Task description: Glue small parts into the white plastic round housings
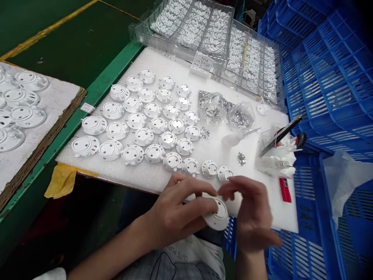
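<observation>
My left hand (177,208) holds a round white plastic housing (217,222) just off the front edge of the foam-covered table, fingers over its top face. Two dark spots show on the similar parts; on this one my fingers partly hide the face. Close by on the right is my right hand (254,210), its fingers curled towards the housing and its thumb stretched away. I see nothing in it, and whether its fingertips touch the housing is unclear. Just beyond my hands, similar white housings (209,168) sit on the white foam sheet (198,151), with several rows to the left.
Small metal pieces fill clear plastic bags (241,116), with a loose pile (241,158) nearer. A white squeeze bottle (233,139) lies near a tool holder (275,163). Clear trays (201,54) of white parts stand behind. Blue crates (329,74) crowd the right side.
</observation>
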{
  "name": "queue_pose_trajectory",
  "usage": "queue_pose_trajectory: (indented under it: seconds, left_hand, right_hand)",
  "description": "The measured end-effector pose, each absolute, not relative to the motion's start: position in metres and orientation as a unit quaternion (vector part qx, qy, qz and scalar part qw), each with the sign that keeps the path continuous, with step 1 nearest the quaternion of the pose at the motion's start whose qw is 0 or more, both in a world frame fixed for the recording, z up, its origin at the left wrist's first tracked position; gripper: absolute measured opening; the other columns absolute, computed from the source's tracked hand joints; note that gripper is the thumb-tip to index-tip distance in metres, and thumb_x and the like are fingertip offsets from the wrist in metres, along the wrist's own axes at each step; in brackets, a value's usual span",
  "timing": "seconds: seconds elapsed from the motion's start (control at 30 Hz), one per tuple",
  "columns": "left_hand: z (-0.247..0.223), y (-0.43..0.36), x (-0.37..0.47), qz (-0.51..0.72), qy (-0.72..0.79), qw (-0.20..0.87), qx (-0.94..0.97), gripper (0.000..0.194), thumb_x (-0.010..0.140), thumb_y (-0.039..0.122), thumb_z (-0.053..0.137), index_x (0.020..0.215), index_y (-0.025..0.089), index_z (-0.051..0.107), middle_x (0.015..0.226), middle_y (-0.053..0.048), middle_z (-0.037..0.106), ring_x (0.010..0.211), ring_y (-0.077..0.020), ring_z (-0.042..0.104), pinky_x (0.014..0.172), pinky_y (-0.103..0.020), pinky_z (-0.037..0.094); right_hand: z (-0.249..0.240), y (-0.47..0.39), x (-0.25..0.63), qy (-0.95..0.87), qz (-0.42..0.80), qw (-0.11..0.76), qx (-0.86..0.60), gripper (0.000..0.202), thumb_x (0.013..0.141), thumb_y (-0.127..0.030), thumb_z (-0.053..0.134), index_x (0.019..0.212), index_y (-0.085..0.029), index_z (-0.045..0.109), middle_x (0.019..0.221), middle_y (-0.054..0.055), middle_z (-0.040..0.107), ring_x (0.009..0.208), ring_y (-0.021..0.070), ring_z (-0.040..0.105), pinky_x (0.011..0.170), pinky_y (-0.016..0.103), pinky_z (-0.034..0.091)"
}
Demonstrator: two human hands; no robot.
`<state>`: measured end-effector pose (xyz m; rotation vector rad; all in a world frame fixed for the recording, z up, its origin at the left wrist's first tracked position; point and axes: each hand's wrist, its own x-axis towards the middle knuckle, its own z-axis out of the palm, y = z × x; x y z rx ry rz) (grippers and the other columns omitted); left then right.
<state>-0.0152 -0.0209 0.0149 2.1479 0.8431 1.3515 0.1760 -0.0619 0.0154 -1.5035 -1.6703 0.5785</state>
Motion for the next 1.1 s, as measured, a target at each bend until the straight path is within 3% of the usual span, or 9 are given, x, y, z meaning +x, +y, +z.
queue_pose_trajectory:
  seconds: [0.03,0.1,0.2,0.33,0.6,0.87,1.0,1.1]
  left_hand:
    - [0.015,-0.019,-0.017,0.498,0.311,0.253,0.769,0.005,0.101,0.020,0.059,0.096,0.020,0.062,0.098,-0.003,0.074,0.078,-0.0130,0.067,0.080,-0.030,0.051]
    - [0.014,-0.015,-0.019,0.510,0.320,0.305,0.738,0.002,0.100,0.022,0.062,0.099,0.019,0.062,0.096,-0.004,0.073,0.086,-0.0142,0.068,0.081,-0.027,0.053]
    - [0.008,-0.013,-0.018,0.527,0.317,0.362,0.701,0.004,0.098,0.022,0.065,0.100,0.019,0.063,0.097,-0.005,0.071,0.088,-0.0144,0.068,0.079,-0.024,0.055]
    - [0.000,-0.013,-0.015,0.540,0.308,0.387,0.681,0.005,0.094,0.017,0.068,0.098,0.019,0.064,0.094,-0.004,0.069,0.085,-0.0149,0.069,0.076,-0.023,0.057]
    - [-0.005,-0.012,-0.013,0.554,0.297,0.372,0.683,0.012,0.092,0.012,0.067,0.099,0.019,0.061,0.093,-0.006,0.068,0.080,-0.0159,0.068,0.071,-0.023,0.058]
    - [-0.001,0.000,-0.016,0.568,0.310,0.282,0.708,0.017,0.092,0.006,0.061,0.105,0.016,0.058,0.100,-0.009,0.067,0.094,-0.0163,0.068,0.086,-0.024,0.058]
    - [0.005,0.006,-0.010,0.576,0.302,0.266,0.711,0.025,0.085,0.003,0.056,0.105,0.016,0.055,0.102,-0.010,0.066,0.096,-0.0174,0.067,0.084,-0.026,0.058]
    - [0.007,0.011,-0.005,0.579,0.289,0.270,0.713,0.026,0.081,0.004,0.055,0.103,0.017,0.053,0.097,-0.008,0.064,0.091,-0.0176,0.066,0.078,-0.026,0.058]
  right_hand:
    - [0.019,-0.054,0.180,-0.670,0.174,0.410,-0.594,0.060,0.100,-0.072,0.026,0.121,-0.025,0.057,0.089,0.006,0.064,0.076,0.0212,0.062,0.067,0.036,0.051]
    - [0.024,-0.038,0.185,-0.724,0.088,0.351,-0.587,0.031,0.100,-0.048,0.055,0.121,-0.024,0.060,0.102,0.008,0.067,0.093,0.0233,0.064,0.081,0.039,0.053]
    - [0.024,-0.020,0.184,-0.798,0.050,0.238,-0.552,0.037,0.098,-0.033,0.063,0.132,-0.022,0.056,0.123,0.013,0.063,0.114,0.0273,0.060,0.095,0.044,0.052]
    - [0.017,-0.016,0.181,-0.828,0.061,0.191,-0.524,0.035,0.102,-0.025,0.056,0.136,-0.021,0.052,0.122,0.012,0.063,0.113,0.0253,0.059,0.093,0.042,0.052]
    - [0.015,-0.020,0.202,-0.811,0.034,0.173,-0.557,0.030,0.096,-0.024,0.057,0.126,-0.020,0.053,0.115,0.011,0.060,0.107,0.0269,0.057,0.091,0.046,0.051]
    - [0.017,-0.028,0.207,-0.805,0.060,0.146,-0.572,0.029,0.095,-0.018,0.049,0.124,-0.022,0.053,0.124,0.011,0.056,0.121,0.0293,0.051,0.100,0.051,0.047]
    - [0.027,-0.030,0.208,-0.788,0.059,0.211,-0.575,0.030,0.096,-0.024,0.054,0.126,-0.023,0.055,0.135,0.011,0.054,0.128,0.0276,0.052,0.103,0.046,0.047]
    - [0.036,-0.022,0.207,-0.737,0.010,0.300,-0.605,0.023,0.097,-0.031,0.060,0.118,-0.022,0.059,0.117,0.009,0.063,0.110,0.0234,0.061,0.093,0.038,0.049]
